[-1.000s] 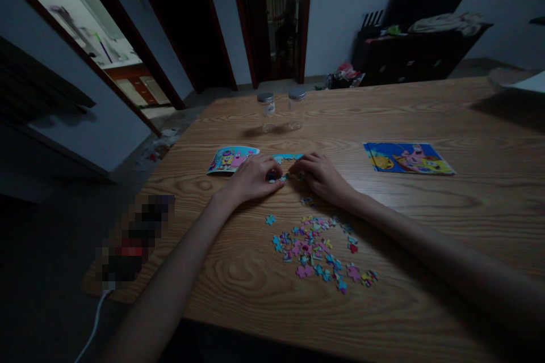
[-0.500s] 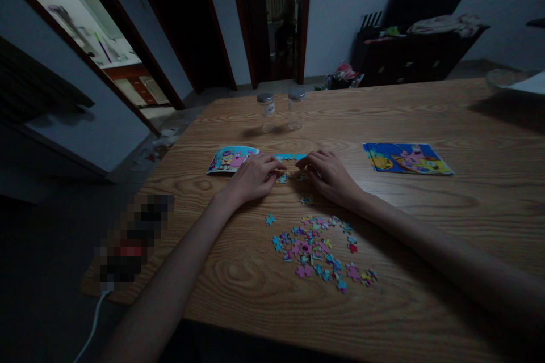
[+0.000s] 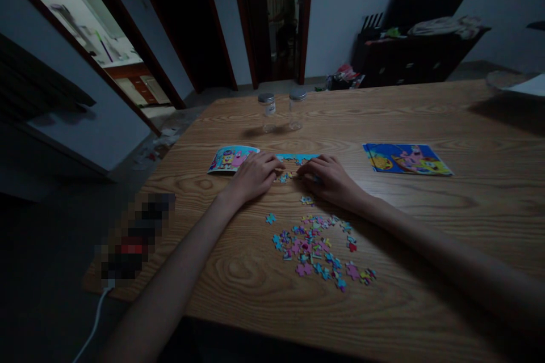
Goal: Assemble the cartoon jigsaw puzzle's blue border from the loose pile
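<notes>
A partly built cartoon jigsaw (image 3: 232, 159) lies on the wooden table (image 3: 426, 227). My left hand (image 3: 254, 176) rests palm down on its right end, fingers curled and pressing on the pieces. My right hand (image 3: 330, 178) lies just to the right, fingertips on a strip of joined blue pieces (image 3: 298, 157). A few small pieces (image 3: 284, 177) sit between the two hands. Whether either hand pinches a piece is hidden. Nearer me, a heap of loose pieces (image 3: 317, 249) is spread out, with single pieces (image 3: 269, 218) apart from it.
A printed reference picture (image 3: 406, 159) lies at the right. Two lidded glass jars (image 3: 280, 110) stand behind the puzzle. A blurred dark object (image 3: 136, 235) with a white cable sits at the table's left edge. A person stands in the far doorway (image 3: 285, 11).
My right hand has slid a little to the right along the blue strip, widening the gap between the hands. My left hand has stayed almost still.
</notes>
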A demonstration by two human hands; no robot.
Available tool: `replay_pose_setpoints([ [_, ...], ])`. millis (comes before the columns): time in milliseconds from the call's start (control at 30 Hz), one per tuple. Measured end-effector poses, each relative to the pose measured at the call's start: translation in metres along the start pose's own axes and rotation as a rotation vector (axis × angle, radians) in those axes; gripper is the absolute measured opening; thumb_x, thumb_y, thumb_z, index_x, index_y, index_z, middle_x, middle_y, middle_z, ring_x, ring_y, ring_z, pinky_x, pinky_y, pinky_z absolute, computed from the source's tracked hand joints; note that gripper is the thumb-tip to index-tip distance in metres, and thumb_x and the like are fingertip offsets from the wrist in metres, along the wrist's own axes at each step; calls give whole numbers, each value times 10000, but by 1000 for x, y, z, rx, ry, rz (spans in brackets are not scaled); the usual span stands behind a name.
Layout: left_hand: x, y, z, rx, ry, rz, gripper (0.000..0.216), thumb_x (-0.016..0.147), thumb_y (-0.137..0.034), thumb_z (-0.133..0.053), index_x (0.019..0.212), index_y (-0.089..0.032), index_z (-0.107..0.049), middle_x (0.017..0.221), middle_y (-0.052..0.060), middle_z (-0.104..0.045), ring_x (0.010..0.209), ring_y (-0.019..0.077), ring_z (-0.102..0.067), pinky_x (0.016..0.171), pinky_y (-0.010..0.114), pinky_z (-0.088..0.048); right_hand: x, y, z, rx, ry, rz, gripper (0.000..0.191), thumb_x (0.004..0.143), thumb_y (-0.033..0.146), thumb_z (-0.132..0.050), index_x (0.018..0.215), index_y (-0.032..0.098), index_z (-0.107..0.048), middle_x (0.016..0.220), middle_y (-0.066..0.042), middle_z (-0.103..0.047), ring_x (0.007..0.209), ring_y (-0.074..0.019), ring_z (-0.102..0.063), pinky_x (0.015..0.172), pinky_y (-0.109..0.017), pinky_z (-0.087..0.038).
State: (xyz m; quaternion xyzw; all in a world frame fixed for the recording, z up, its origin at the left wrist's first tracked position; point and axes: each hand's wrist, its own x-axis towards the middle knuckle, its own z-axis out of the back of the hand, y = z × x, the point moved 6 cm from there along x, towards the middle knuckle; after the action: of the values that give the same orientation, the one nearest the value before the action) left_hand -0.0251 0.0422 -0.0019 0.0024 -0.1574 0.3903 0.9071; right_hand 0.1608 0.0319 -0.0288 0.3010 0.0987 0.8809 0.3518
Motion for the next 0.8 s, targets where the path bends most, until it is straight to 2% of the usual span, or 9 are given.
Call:
replay_pose_setpoints([
  [300,0,2,-2,1,24,4,253,962,-92,-515,1089,-198,-706,1107,82,-705,1066,261,-630,956,421,-457,-1,6,1,31,54,15,111,999,248,-608,1088,255,-675,1080,-66,-744,1035,-277,-614,937,-447,-388],
  [400,-1,2,-2,-4,9,1,240,965,-98,-522,1080,-199,-707,1107,82,-706,1075,262,-630,964,420,-453,2,6,6,41,26,-7,109,1003,274,-604,1083,251,-673,1055,-72,-745,1013,-283,-614,921,-454,-400],
  [533,0,2,-4,-4,9,3,232,965,-95,-526,1080,-187,-706,1100,85,-712,1076,272,-632,950,430,-453,3,8,27,132,-63,-50,158,1044,298,-525,1057,244,-672,1032,-82,-736,1003,-280,-627,927,-453,-442],
  [633,0,0,-3,-36,1,-16,258,940,-74,-533,1096,-190,-703,1102,83,-711,1086,275,-635,949,434,-454,-12,12,44,195,-74,-75,193,1057,308,-489,1055,246,-672,1031,-87,-722,1004,-275,-634,890,-434,-479],
  [800,0,-8,0,-99,-43,-42,340,879,-13,-531,1099,-216,-693,1106,60,-715,1073,258,-649,956,421,-459,-61,12,56,214,98,-119,248,1072,328,-437,1042,251,-671,957,-74,-730,883,-259,-642,825,-427,-468],
])
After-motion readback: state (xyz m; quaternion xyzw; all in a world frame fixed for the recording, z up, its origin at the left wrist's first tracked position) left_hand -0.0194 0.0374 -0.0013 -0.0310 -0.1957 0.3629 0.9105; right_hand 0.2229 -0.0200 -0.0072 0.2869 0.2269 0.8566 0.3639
